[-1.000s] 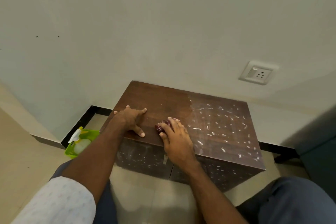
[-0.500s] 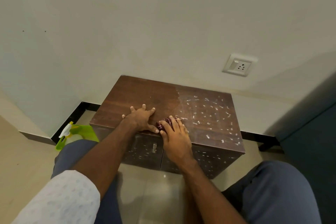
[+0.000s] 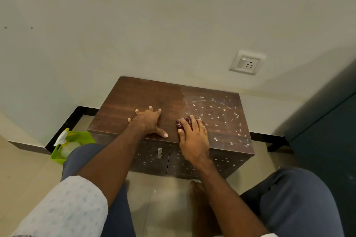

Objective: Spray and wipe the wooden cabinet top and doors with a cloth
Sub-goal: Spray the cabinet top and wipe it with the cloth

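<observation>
Cabinet (image 3: pixel 134 102) sits against the wall under both hands. Left hand (image 3: pixel 148 123) lies flat and released on its top. Just beside it, the right hand (image 3: pixel 193 136) presses down on a dark red cloth (image 3: pixel 183 122), gripping it; white droplets (image 3: pixel 221 113) speckle the wood beyond.

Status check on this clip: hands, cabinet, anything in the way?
Left hand flat on cabinet top, empty. Right hand presses cloth at front edge. Right half and doors flecked white. Nothing in the way.
</observation>
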